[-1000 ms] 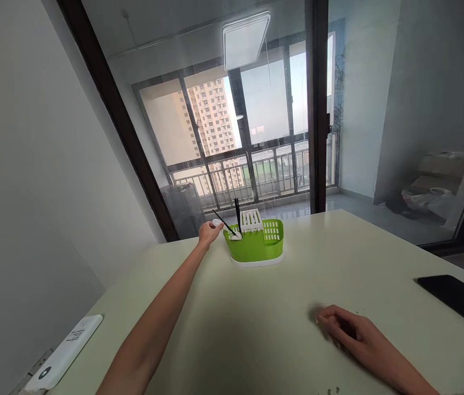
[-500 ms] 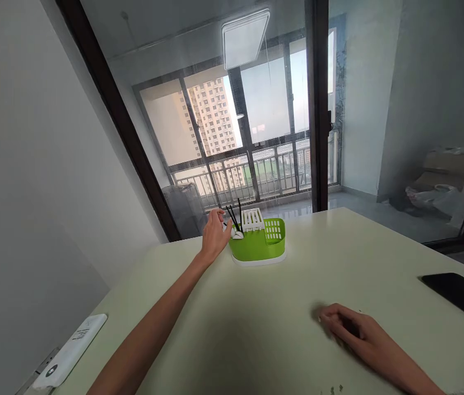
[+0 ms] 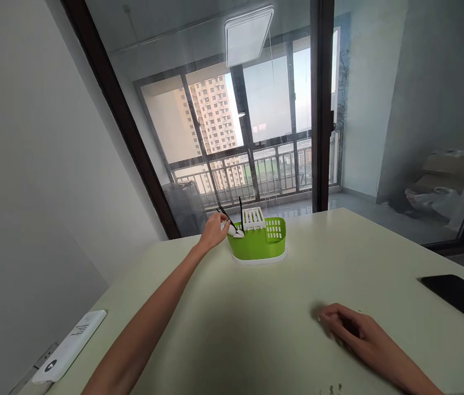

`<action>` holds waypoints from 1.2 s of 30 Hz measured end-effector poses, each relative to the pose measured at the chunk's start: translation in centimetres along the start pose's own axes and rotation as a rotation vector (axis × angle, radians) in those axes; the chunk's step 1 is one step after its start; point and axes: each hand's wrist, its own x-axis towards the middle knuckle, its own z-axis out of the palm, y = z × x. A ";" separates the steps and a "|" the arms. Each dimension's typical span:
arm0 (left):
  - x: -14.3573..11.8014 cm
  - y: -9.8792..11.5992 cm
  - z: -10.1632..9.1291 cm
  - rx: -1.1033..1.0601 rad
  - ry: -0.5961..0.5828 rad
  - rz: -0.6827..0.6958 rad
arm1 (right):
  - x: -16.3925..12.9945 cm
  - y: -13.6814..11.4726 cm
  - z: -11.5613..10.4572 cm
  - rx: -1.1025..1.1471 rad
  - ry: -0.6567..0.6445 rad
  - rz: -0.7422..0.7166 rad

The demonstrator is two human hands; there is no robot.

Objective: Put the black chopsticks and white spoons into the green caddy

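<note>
Fingers of the left hand (image 3: 214,230) curl, grip unclear, at the far green basket's (image 3: 252,248) left end, where white spoons (image 3: 239,234) and black sticks (image 3: 240,211) already sit, release seemingly remaining, while the right hand (image 3: 353,327) rests loosely curled, palm hidden, near right.

Left arm (image 3: 153,318) bare, reaching far forward from lower left, elbow nearly straight; wrist roughly in line with forearm; left hand (image 3: 212,231) at far end, back toward camera, fingers bent, thumb close to them, grip unclear; right forearm (image 3: 407,362) entering from lower right; right hand (image 3: 353,332) low, turned on side, fingers loosely curled toward thumb, hollow between
</note>
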 end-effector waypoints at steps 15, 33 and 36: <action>-5.9 0.5 0.9 -0.006 0.153 0.006 | 0.0 -0.5 -0.1 -0.021 0.019 0.001; -4.3 0.4 1.5 0.350 -0.138 0.214 | -0.4 -0.1 -0.4 -0.037 0.017 0.006; -4.4 0.2 0.7 0.367 -0.133 0.202 | -0.4 -0.2 -0.4 -0.020 0.010 0.006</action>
